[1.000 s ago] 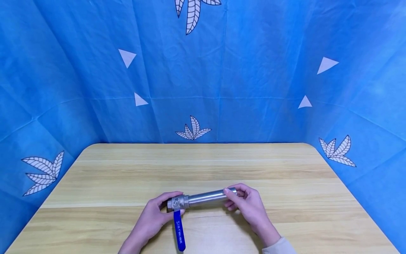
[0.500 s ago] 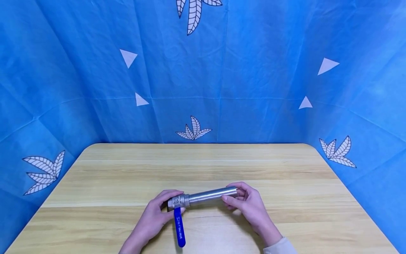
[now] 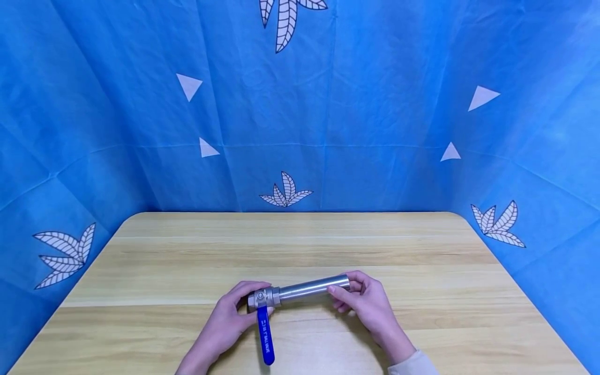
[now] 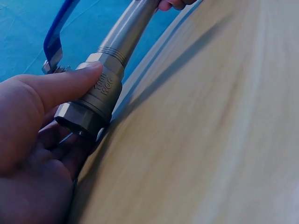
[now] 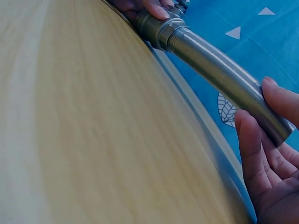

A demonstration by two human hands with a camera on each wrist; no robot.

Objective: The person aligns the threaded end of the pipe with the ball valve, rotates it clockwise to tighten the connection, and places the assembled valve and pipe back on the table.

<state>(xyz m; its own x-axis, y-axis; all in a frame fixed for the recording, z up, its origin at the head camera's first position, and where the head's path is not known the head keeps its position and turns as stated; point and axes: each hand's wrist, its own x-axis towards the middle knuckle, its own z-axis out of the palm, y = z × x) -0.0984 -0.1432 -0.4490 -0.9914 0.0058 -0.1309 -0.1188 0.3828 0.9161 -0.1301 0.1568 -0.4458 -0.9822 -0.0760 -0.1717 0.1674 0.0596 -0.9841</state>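
A steel ball valve (image 3: 266, 298) with a blue lever handle (image 3: 265, 336) is held by my left hand (image 3: 225, 320), thumb on the near side and fingers on the far side. From the valve's right end a shiny metal pipe (image 3: 309, 288) extends to the right, tilted slightly up in the head view. Some thread shows where the pipe (image 4: 128, 30) enters the valve (image 4: 96, 93) in the left wrist view. My right hand (image 3: 370, 304) grips the pipe's free end between thumb and fingers, as the fingers (image 5: 252, 144) in the right wrist view show.
A light wood-grain table (image 3: 187, 260) lies under both hands. Blue cloth (image 3: 375, 104) with white leaf and triangle prints hangs behind and at both sides of it.
My right thumb has slid from the top of the pipe down to its near side, and the pipe appears turned. The left hand stays in place while the lever shifts slightly.
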